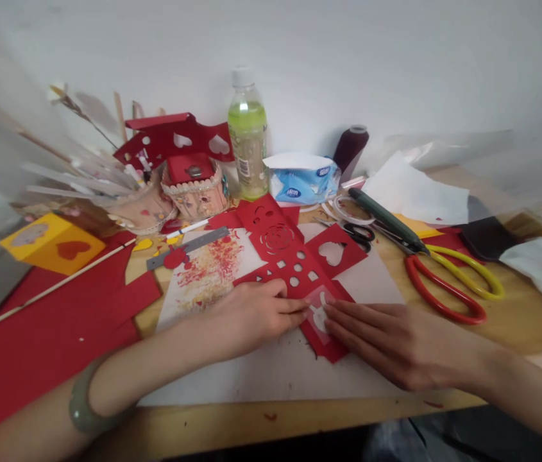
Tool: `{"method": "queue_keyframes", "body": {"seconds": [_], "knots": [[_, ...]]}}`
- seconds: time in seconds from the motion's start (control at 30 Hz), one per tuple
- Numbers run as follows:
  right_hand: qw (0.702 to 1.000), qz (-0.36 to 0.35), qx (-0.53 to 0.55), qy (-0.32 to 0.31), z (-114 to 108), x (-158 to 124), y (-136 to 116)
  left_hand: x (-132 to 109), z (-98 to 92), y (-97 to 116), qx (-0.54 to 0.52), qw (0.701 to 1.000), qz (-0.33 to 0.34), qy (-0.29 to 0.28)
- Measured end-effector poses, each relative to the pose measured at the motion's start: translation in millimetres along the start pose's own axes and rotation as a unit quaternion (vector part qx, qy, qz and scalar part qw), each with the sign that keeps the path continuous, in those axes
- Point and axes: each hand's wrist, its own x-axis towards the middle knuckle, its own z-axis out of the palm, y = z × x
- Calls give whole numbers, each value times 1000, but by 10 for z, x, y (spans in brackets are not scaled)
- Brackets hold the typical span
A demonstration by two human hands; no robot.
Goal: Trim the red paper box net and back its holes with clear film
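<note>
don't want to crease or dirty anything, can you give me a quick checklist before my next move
1. Left hand on the red cut-out cardstock: ok, fingertips at the left edge of the translucent film patch.
2. Right hand in place: ok, fingertips at the patch's right side.
3. Patch stuck flat throughout: cannot tell, fingers cover part of it.
4. White paper sheet clean: not ok, red and yellow specks left of the cardstock.
5. Large tool with red and yellow looped handles clear of the cardstock: ok, off to the right.
6. Clear plastic bottle of green liquid capped: ok, upright too.
</note>
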Motion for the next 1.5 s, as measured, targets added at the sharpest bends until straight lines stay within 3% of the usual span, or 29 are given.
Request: {"method": "queue_keyframes", "body": {"seconds": [0.07, 0.13, 0.27, 0.37, 0.5, 0.57, 0.7, 0.8, 0.93, 1.13, 1.33, 1.5], "knots": [[1000, -4, 4, 18, 21, -7, 2, -1, -30, -11, -40, 999, 8, -2], [997, 38, 41, 49, 31, 9, 1, 5, -83, 1, -53, 999, 9, 4], [958, 221, 124, 135, -30, 138, -30, 35, -263, 118, -162, 981, -73, 80], [906, 323, 192, 195, -136, 308, -109, 45, -418, 238, -279, 937, -162, 131], [813, 416, 317, 255, -237, 555, -238, 20, -545, 352, -466, 843, -249, 105], [763, 452, 370, 275, -260, 658, -270, 2, -570, 386, -512, 812, -262, 102], [678, 493, 459, 294, -323, 797, -284, -28, -595, 444, -498, 817, -263, 127], [632, 505, 504, 303, -386, 854, -307, -48, -608, 487, -492, 819, -263, 134], [612, 503, 536, 293, -432, 894, -366, -61, -593, 527, -499, 813, -258, 155], [585, 486, 565, 322, -406, 958, -452, -51, -537, 552, -576, 765, -234, 170], [551, 475, 574, 376, -360, 1023, -525, -85, -594, 602, -520, 802, -223, 192], [543, 473, 563, 406, -321, 1037, -544, -89, -587, 612, -525, 796, -229, 198]]}}
